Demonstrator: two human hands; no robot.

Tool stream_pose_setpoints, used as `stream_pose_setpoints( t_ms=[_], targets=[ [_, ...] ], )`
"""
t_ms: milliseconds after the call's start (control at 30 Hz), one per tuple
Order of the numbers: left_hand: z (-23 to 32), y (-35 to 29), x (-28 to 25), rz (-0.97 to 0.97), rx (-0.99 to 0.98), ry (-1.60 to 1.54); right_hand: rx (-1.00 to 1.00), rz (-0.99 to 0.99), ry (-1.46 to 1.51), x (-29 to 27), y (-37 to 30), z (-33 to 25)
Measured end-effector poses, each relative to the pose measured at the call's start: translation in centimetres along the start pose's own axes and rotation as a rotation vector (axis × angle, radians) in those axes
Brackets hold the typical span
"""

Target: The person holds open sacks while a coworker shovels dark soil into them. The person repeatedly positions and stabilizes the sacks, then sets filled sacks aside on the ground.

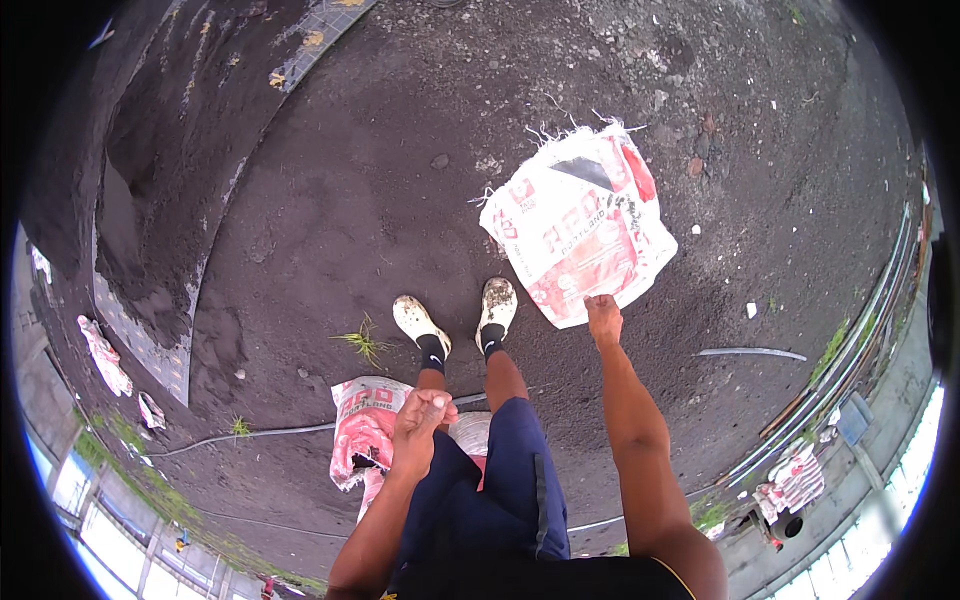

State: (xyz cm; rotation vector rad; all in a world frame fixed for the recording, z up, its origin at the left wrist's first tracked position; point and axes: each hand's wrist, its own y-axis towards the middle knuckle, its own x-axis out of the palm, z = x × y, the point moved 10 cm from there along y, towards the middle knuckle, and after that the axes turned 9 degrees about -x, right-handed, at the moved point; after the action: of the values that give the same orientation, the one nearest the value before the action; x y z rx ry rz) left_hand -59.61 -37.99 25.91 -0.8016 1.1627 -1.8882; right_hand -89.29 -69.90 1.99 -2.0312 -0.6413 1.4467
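My right hand (604, 318) is closed on the near edge of a white woven sack (560, 215) with red print. The sack hangs or lies flat and spread ahead of me to the right; its far edge is frayed with loose threads, and a dark patch shows near it. In front of my left thigh, my left hand (418, 425) is curled shut, thumb on top, with nothing showing in it. Behind that hand, a second red and white sack (368, 400) stands on the ground beside my leg, its crumpled mouth partly hidden by my forearm.
Dark sandy soil surrounds my pale shoes (420, 322). At left, a dark sand heap (170, 170) lies on a panel sheet (215, 215). A grey hose (270, 432) runs behind me. Long pipes (835, 390) line the right, near a short pipe piece (752, 352) and a striped bundle (790, 484).
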Motion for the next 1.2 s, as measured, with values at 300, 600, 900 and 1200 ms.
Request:
stream_pose_setpoints(
  t_ms=[300, 600, 900, 1200],
  targets=[
    [-0.3, 6.3, -9.5, 0.295, 0.053, 0.032, -0.119, -0.151, -0.068, 23.8, 9.8, -4.1],
    [-4.0, 5.2, -19.4, 0.452, 0.005, -0.094, -0.052, -0.058, -0.067, 29.5, 19.4, -11.2],
    [-2.2, 1.2, -16.5, 0.278, 0.112, -0.355, -0.188, 0.225, 0.1, 11.8, 10.2, -9.5],
    [6.5, -6.5, -6.6, 0.12, 0.142, -0.267, -0.594, 0.079, 0.691, -14.2, -16.4, -19.6]
  ],
)
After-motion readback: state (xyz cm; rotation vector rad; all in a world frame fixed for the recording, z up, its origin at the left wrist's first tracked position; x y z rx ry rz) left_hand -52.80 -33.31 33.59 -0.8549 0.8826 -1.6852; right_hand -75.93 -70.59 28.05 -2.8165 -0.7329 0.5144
